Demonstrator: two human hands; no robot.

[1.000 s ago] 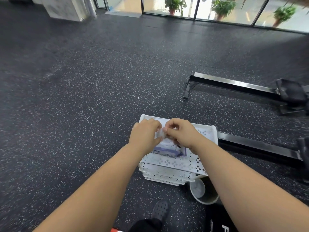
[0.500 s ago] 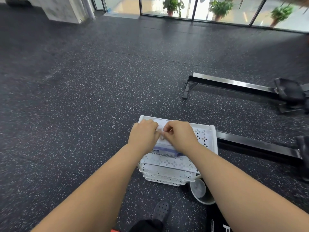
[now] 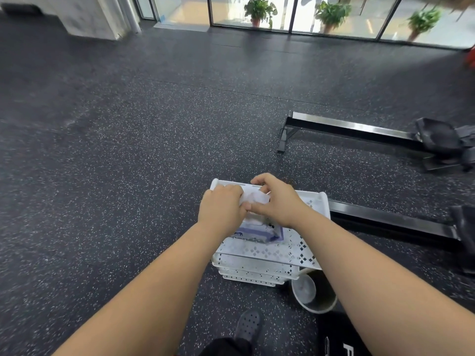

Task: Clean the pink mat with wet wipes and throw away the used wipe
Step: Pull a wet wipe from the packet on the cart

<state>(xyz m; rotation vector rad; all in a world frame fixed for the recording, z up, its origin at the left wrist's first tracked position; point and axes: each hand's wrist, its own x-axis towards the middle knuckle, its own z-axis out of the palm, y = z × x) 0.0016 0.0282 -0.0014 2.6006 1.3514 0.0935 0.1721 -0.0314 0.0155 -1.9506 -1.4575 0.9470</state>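
Wet wipes pack (image 3: 259, 232): flat on the white tray (image 3: 317, 201); near edge runs left–right, long axis hidden under the hands.
Wipe (image 3: 255, 197): white sheet above the pack, stretched left–right.
Left hand (image 3: 222, 209): fingers curled, gripping the wipe's left end.
Right hand (image 3: 279, 201): thumb and fingers pinching its right end.

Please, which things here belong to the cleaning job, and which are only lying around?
For the job: wet wipe pack, white wipe pinched by left hand and right hand, small bin, probably for the used wipe. The pink mat is not in view.
Just around: white rack under the pack, black rails, potted plants.
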